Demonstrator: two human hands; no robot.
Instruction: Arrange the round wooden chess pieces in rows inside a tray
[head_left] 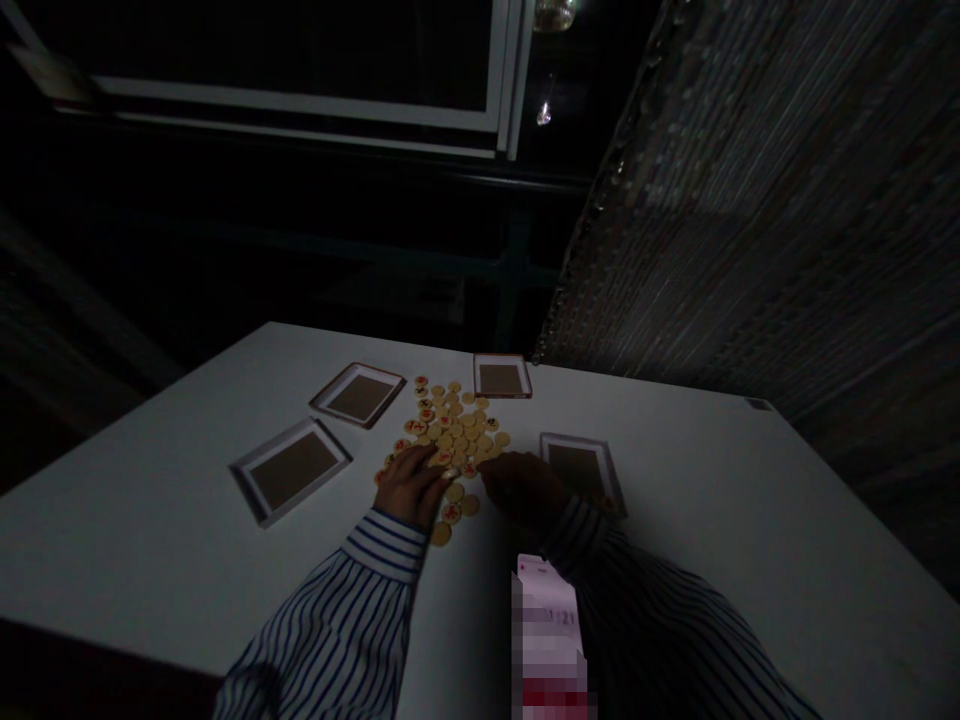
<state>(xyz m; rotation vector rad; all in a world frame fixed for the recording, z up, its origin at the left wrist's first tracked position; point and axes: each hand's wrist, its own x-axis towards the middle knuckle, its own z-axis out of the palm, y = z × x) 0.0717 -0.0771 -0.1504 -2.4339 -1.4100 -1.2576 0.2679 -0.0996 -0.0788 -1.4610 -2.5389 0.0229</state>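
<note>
Many round wooden Chinese chess pieces point(469, 432) lie in a loose pile on the white table, some with red or black characters showing. At the near left edge of the pile is my left hand point(409, 487), its fingers and thumb closed around a tilted chess piece point(451, 473). My right hand point(525, 488) is in deep shadow at the pile's near right side. Its fingers look curled, with the tips beside the pieces; what they hold, if anything, is hidden. A few pieces point(452, 512) lie nearer to me, just right of my left wrist.
Shallow trays or box lids surround the pile on the table point(697, 480): two at left point(341, 445) point(251, 490), one at the back point(502, 395), one at right point(611, 475). A lit phone point(547, 610) lies by my right forearm. A strand curtain point(735, 220) hangs behind.
</note>
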